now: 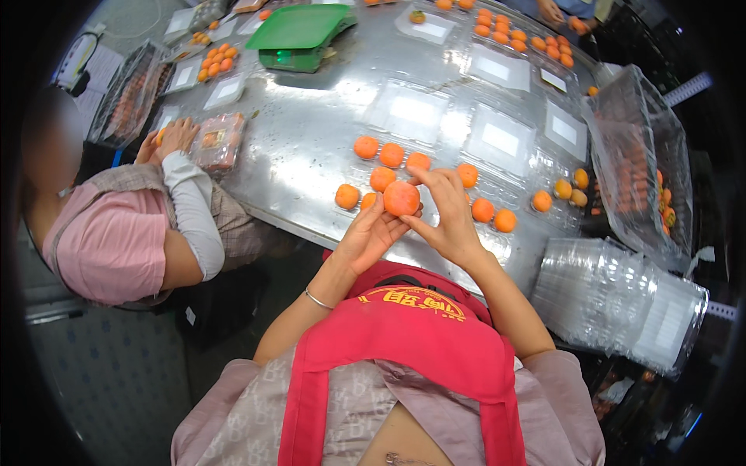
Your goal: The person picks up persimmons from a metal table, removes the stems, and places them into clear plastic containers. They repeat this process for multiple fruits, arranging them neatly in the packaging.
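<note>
An orange persimmon point(401, 198) is held up over the near edge of the metal table point(303, 175). My left hand point(373, 232) cradles it from below, thumb along its side. The thumb of my right hand point(446, 212) meets the fruit's lower right, while its index finger arches above, near another persimmon point(418, 162) behind. Several more persimmons lie around my hands in clear plastic trays, such as one at the left point(347, 197) and one at the right point(505, 220). My hands partly cover a few of them.
Flat clear packs point(408, 110) bearing white labels lie beyond. A green scale point(303, 35) stands at the far left. Stacked clear plastic trays point(618, 297) and a plastic-lined crate point(629, 157) of fruit are at right. A co-worker point(111, 233) handles fruit at left; another person's hand point(551, 11) is across.
</note>
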Demonstrator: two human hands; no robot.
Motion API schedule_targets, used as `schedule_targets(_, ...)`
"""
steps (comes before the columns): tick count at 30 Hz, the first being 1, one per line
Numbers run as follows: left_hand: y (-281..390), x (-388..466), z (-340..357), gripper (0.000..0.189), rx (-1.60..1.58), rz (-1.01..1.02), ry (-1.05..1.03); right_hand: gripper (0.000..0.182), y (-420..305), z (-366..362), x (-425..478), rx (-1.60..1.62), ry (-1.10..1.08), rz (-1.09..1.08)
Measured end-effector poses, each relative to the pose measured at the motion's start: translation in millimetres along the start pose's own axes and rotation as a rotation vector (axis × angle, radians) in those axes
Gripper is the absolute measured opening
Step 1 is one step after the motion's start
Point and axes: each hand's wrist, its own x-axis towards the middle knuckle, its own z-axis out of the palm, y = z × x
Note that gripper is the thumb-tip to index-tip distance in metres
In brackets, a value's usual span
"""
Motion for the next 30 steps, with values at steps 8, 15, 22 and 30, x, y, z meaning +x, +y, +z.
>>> schedule_targets(8, -22, 5, 44, 0.054, 0.260, -0.135, -0.288, 0.056, -12, -101, -45, -0.464, 0.221, 0.158)
schedule_targets(15, -22, -11, 17, 0.048, 0.503, -0.145, -0.092, 0.073, 65, -448, -83, -1.311, 1.006, 0.532)
schedule_targets(22, -17, -12, 1, 0.037, 0.423, -0.100, 0.090, 0.050, 84, -316, 36, -0.936, 0.771, 0.093)
schedule_targets(30, -10, -21, -10, 0.035, 0.466, -0.063, 0.203, 0.055, 119, 112, 98, -0.313, -0.102, 0.055)
